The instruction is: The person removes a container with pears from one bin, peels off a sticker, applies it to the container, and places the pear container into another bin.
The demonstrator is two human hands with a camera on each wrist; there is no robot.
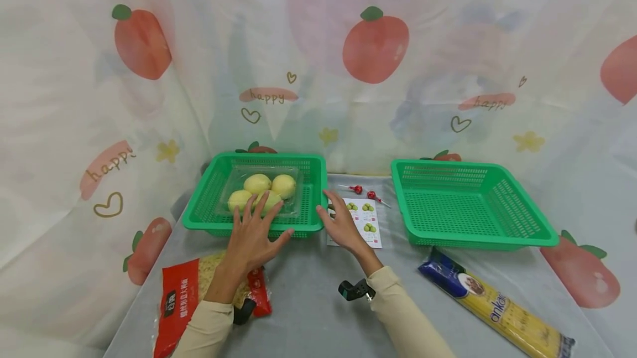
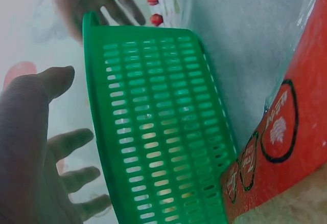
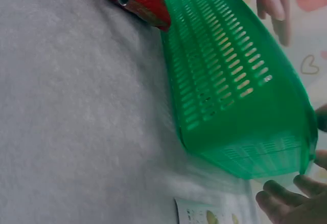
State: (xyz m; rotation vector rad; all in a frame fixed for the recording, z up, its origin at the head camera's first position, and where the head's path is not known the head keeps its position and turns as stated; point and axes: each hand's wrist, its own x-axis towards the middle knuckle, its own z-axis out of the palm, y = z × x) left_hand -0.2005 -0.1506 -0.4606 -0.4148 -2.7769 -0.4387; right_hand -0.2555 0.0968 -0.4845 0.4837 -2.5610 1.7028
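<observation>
The left green plastic basket (image 1: 199, 203) holds a clear plastic box (image 1: 293, 206) with several pale yellow, oval fruits (image 1: 257, 183) in it. My left hand (image 1: 254, 242), fingers spread, reaches over the basket's front rim and overlaps the front fruits in the head view. In the left wrist view its thumb and fingers are apart from one another, beside the rim. My right hand (image 1: 343, 225) is at the basket's right rim with its fingers loosely bent. The right wrist view shows those fingertips (image 3: 276, 191) close to the basket's corner. Neither hand grips anything.
A second green basket (image 1: 448, 208) stands to the right. Between the baskets lie two red lollipops (image 1: 372, 196) and a printed card (image 1: 369, 236). At the front left lies a red bag of pasta (image 1: 179, 297); at the front right, a yellow-and-blue spaghetti pack (image 1: 497, 305). A printed curtain hangs behind.
</observation>
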